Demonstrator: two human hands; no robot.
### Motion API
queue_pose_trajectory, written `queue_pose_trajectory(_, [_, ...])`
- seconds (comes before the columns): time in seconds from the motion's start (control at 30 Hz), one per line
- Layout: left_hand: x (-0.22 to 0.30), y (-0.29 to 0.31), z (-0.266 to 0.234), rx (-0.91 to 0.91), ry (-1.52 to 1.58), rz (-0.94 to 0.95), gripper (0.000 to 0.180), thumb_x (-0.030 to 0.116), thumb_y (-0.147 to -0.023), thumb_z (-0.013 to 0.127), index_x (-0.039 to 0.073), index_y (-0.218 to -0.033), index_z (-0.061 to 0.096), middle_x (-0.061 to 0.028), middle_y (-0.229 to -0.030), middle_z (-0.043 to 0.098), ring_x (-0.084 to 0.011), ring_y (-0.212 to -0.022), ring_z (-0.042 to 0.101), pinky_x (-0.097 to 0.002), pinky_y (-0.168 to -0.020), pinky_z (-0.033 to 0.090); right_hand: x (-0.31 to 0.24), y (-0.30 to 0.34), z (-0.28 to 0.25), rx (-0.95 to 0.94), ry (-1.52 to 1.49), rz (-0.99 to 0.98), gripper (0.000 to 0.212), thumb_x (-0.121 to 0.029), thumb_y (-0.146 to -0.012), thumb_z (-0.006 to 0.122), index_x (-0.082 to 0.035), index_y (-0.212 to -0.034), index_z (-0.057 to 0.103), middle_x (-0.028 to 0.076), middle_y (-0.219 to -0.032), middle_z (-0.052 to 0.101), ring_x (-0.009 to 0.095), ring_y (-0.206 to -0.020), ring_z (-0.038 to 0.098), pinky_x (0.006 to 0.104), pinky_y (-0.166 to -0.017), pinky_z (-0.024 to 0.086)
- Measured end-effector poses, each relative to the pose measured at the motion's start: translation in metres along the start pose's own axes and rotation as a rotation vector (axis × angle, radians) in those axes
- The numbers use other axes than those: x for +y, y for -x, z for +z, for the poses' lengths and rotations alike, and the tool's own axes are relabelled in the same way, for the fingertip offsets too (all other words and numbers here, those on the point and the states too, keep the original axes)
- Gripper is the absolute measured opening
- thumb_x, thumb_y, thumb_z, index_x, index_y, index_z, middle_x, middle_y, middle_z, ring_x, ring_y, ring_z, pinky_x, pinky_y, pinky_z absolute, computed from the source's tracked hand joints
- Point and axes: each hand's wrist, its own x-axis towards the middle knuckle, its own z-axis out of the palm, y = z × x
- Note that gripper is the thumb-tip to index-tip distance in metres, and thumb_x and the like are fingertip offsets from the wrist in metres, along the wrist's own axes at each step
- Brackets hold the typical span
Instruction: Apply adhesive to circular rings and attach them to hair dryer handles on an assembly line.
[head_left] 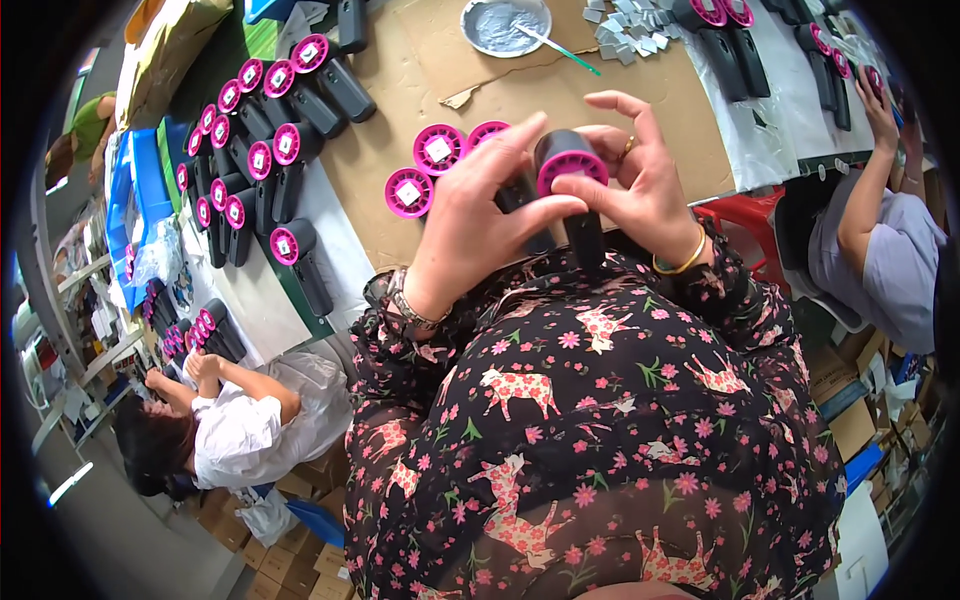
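A black hair dryer [572, 152] with a magenta grille ring is held in front of my chest, its handle [585, 240] pointing down toward me. My right hand [650, 185] grips its head from the right, the thumb lying across the magenta face. On the other side my left hand [480, 205] curves around it, thumb tip against the lower edge of the head and index finger near the top. Just left of my left hand, magenta grille ends [409, 192] with pale square pieces at their centres lie on brown cardboard [400, 80]; my hand partly hides this group.
Beyond my hands stands a white bowl [470, 38] of grey paste with a green-tipped stick [575, 58]. Small grey squares [630, 30] are heaped beside it. Several hair dryers [287, 145] lie in rows at left, more [735, 60] at right. Co-workers sit left [270, 420] and right [880, 240].
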Motion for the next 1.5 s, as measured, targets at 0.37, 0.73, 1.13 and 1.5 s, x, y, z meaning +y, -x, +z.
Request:
queue_pose_trajectory(0.37, [-0.045, 0.006, -0.046, 0.231, -0.651, 0.206, 0.074, 0.028, -0.087, 0.095, 0.008, -0.152, 0.067, -0.0144, -0.142, 0.075, -0.0372, -0.147, 0.060, -0.0492, -0.122, 0.048, 0.031, -0.022, -0.027, 0.114, 0.299, 0.188, 0.080, -0.016, -0.100, 0.088, 0.001, -0.161, 0.039, 0.015, -0.128, 0.077, 0.016, -0.111, 0.074, 0.0291, -0.096, 0.061])
queue_pose_trajectory(0.73, [-0.048, -0.008, -0.029, 0.049, -0.663, 0.369, 0.078, 0.033, -0.088, 0.093, 0.012, -0.156, 0.063, -0.0073, -0.141, 0.076, -0.0297, -0.145, 0.063, -0.0656, -0.134, 0.021, 0.006, 0.015, -0.012, 0.341, 1.069, -0.417, 0.062, -0.013, -0.098, 0.090, -0.001, -0.150, 0.060, 0.013, -0.138, 0.073, 0.018, -0.115, 0.073, 0.0299, -0.095, 0.060])
queue_pose_trajectory(1.13, [-0.009, 0.020, -0.008, 0.174, -0.691, 0.678, 0.084, 0.023, -0.087, 0.093, 0.016, -0.160, 0.051, 0.0027, -0.136, 0.078, -0.0156, -0.123, 0.077, -0.0636, -0.133, 0.016, 0.000, 0.006, 0.031, -0.067, 0.015, 0.034, 0.080, 0.000, -0.100, 0.083, 0.000, -0.168, 0.041, 0.016, -0.146, 0.067, 0.021, -0.133, 0.067, 0.0367, -0.115, 0.055])
queue_pose_trajectory(1.5, [-0.024, 0.014, -0.009, 0.156, -0.571, 0.597, 0.087, 0.029, -0.086, 0.095, 0.011, -0.160, 0.052, -0.0020, -0.136, 0.079, -0.0185, -0.120, 0.078, -0.0558, -0.128, 0.025, 0.008, -0.001, 0.034, -0.046, -0.060, 0.050, 0.069, 0.000, -0.101, 0.083, 0.001, -0.159, 0.046, 0.012, -0.134, 0.071, 0.021, -0.123, 0.072, 0.0340, -0.106, 0.059])
